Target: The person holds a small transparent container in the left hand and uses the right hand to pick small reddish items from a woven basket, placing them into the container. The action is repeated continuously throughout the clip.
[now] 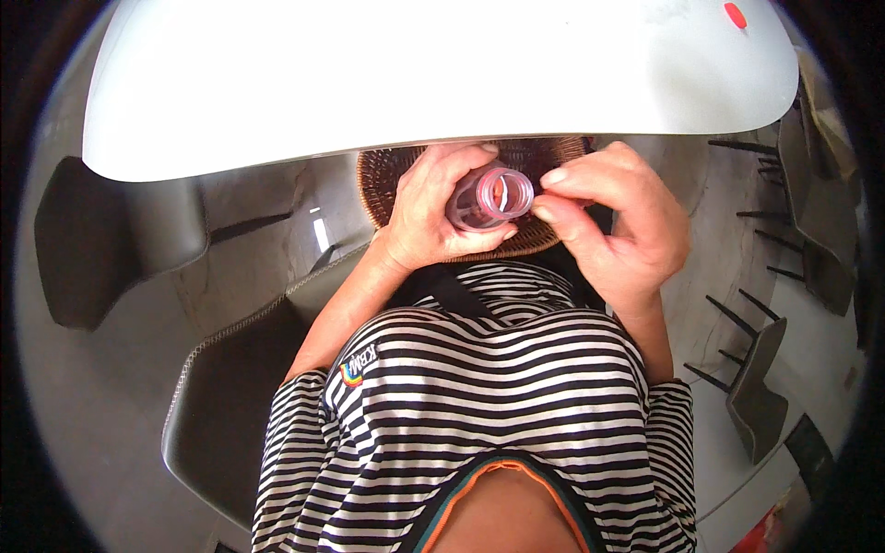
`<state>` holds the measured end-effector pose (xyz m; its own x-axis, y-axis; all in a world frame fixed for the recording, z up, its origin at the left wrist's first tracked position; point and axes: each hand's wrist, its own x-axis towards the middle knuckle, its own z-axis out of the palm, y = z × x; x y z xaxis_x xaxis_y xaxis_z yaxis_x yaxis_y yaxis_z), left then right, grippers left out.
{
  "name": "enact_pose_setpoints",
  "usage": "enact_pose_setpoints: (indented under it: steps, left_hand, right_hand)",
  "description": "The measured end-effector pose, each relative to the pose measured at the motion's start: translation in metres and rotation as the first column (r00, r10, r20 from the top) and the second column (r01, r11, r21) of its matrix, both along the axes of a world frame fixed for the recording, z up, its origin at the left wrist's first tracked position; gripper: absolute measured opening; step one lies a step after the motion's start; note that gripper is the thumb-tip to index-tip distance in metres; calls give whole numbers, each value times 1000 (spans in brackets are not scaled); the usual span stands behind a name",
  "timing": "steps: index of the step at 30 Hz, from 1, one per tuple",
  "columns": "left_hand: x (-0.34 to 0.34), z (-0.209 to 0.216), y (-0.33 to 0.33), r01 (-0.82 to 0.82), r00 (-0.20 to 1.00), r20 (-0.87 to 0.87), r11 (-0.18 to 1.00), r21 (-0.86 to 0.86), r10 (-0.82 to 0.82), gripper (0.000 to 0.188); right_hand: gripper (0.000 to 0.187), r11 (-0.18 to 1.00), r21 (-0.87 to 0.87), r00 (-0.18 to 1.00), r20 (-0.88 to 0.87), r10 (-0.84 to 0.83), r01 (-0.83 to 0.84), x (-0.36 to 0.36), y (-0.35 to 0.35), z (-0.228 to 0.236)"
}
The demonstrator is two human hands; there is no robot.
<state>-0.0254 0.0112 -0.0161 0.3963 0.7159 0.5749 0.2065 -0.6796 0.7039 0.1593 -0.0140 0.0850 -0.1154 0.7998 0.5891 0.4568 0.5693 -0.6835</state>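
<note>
My left hand [433, 203] is wrapped round a clear, pink-tinted plastic bottle [468, 210]. The bottle is tilted, with its uncapped round mouth facing up toward me. Something reddish and a white piece show inside the mouth, too small to name. Just right of the rim, my right hand [627, 217] is closed in a pinch, thumb and forefinger tips nearly together. Whatever may be between those tips cannot be made out. Beneath both hands lies a brown wicker basket [376, 189], its middle largely hidden by the hands and bottle.
A white table [415, 74] spans the far side, its near edge overhanging the basket. On its far right lies a small red oval piece [735, 15]. Grey chairs stand at the left [88, 244], beside me [230, 396] and at the right [761, 396].
</note>
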Motion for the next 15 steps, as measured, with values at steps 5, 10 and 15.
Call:
enact_pose_setpoints:
  steps: [5,10,15]
  left_hand:
    - [-4,-1,-1,2,1000,-8,1000,-10,-2,75]
    - [-7,-6,-2,5,1000,12,1000,-23,-5,77]
    - [-9,-6,-2,-7,1000,-8,1000,-14,6,78]
  right_hand:
    - [20,999,45,995,99,2,-6,-9,5,-4]
    - [18,979,-14,962,189,-199,205,12,4,-41]
    - [15,977,-125,740,671,-44,171,26,8,-121]
